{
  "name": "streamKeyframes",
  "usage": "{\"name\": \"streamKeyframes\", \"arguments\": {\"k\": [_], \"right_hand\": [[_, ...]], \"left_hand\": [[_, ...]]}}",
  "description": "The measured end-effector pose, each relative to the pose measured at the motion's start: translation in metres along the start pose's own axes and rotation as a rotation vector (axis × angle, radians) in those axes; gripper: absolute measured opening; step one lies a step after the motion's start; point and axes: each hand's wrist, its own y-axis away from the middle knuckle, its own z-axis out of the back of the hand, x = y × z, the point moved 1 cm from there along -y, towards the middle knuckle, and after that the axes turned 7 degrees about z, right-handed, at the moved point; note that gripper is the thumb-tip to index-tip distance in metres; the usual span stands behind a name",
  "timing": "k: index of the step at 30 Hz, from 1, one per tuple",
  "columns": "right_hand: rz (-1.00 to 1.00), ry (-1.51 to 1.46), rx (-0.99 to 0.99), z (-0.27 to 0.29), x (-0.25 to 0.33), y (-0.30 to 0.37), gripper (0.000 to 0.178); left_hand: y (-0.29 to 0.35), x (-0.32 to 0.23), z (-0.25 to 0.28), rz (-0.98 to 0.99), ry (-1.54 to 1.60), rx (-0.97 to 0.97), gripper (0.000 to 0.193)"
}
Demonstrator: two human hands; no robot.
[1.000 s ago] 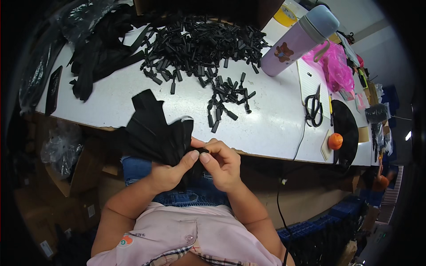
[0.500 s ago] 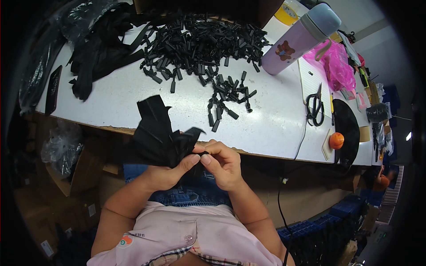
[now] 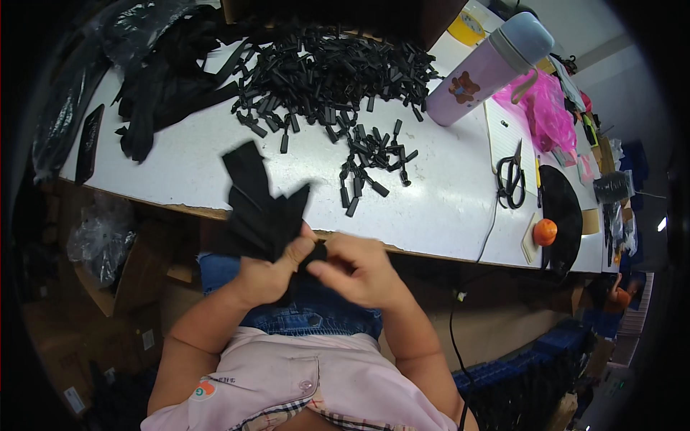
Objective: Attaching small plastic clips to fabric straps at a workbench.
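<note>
Fanning out above the left hand (image 3: 269, 276), a bunch of flat black fabric strips (image 3: 264, 215) is grasped between its thumb and curled fingers, on the near side of a large heap of small black plastic pieces (image 3: 338, 72). At the lower end of the bunch, the right hand (image 3: 363, 269) is held with bent fingers and the thumb brought close to them (blurred, so whether anything is pinched there cannot be told). Just nearer than the heap, a loose cluster of similar black pieces (image 3: 383, 188) is spread on the white tabletop (image 3: 438, 208). To the heap's right, a lilac cylindrical bottle with a pale blue cap (image 3: 467, 90) is stood; farther right and nearer, black-handled metal scissors (image 3: 515, 159) are laid. To the heap's left, long black fabric strips (image 3: 140, 122) are piled.
</note>
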Motion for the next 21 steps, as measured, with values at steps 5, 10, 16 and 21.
{"name": "streamKeyframes", "arguments": {"k": [5,10,16,21], "right_hand": [[0.108,0.238,-0.123,-0.016,0.007,-0.001,0.016],[0.410,0.436,-0.328,-0.007,0.011,-0.015,0.034],[0.093,-0.202,-0.402,-0.009,0.003,0.003,0.014],[-0.108,-0.612,-0.404,-0.011,0.003,0.004,0.005]], "left_hand": [[-0.011,-0.007,0.012,0.168,0.131,0.043,0.012],[-0.006,-0.004,0.002,0.196,0.208,0.142,0.024],[-0.008,-0.005,0.005,0.378,0.317,0.275,0.026],[-0.007,0.008,-0.003,0.042,0.314,0.155,0.015]]}}
